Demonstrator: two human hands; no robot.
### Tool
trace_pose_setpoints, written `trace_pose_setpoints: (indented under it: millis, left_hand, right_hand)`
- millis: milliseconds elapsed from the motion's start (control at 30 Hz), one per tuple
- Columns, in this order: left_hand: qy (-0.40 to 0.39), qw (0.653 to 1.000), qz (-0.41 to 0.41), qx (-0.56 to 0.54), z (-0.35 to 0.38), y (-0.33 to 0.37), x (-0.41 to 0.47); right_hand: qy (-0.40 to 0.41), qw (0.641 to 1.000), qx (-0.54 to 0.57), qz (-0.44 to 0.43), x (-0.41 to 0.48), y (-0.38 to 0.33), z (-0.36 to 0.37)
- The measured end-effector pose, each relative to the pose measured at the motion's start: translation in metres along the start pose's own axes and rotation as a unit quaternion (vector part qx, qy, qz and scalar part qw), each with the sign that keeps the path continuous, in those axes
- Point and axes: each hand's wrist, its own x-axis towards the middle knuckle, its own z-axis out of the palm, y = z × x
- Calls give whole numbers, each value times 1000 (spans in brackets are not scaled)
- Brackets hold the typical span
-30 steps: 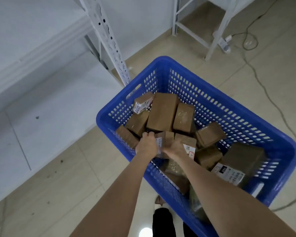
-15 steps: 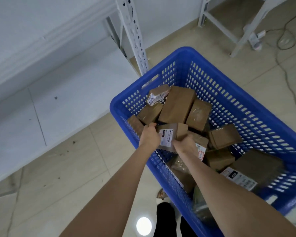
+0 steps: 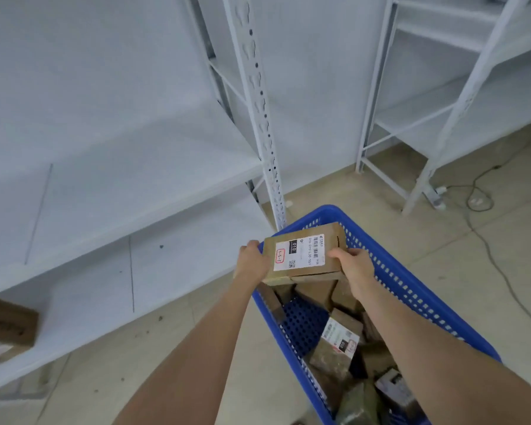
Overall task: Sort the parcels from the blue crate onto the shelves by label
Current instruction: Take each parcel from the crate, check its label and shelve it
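A brown cardboard parcel [image 3: 304, 253] with a white label reading "010" is held above the far end of the blue crate [image 3: 411, 296]. My left hand [image 3: 253, 262] grips its left side and my right hand [image 3: 354, 266] grips its right side. The label faces up toward me. Inside the crate lie several more brown parcels, one [image 3: 339, 343] showing a white label. White metal shelves [image 3: 129, 185] stand to the left and ahead, with bare boards at two levels.
A brown parcel [image 3: 8, 328] sits on the lowest shelf board at the far left. A perforated shelf upright [image 3: 265, 142] rises just behind the crate. A second white rack [image 3: 442, 118] stands at right, with a power strip and cable [image 3: 478, 197] on the tiled floor.
Both hands have lifted the labelled parcel up out of the crate. The view has tilted upward toward the shelves, so the crate now sits lower in frame.
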Motion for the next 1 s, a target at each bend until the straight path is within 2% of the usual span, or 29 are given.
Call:
trace_pose_setpoints:
  millis: [267, 667, 900, 1000]
  left_hand:
    - [79, 997, 14, 14, -94, 12, -34]
    - [-3, 998, 64, -27, -124, 20, -49]
    - [-41, 982, 62, -175, -131, 17, -52]
    - [-18, 966, 64, -250, -129, 19, -54]
  right_hand:
    - [-61, 989, 118, -63, -51, -83, 10]
    - [-170, 974, 104, -113, -88, -135, 36]
    - [-192, 962, 129, -145, -102, -153, 37]
    - [-228, 962, 90, -122, -106, -150, 36]
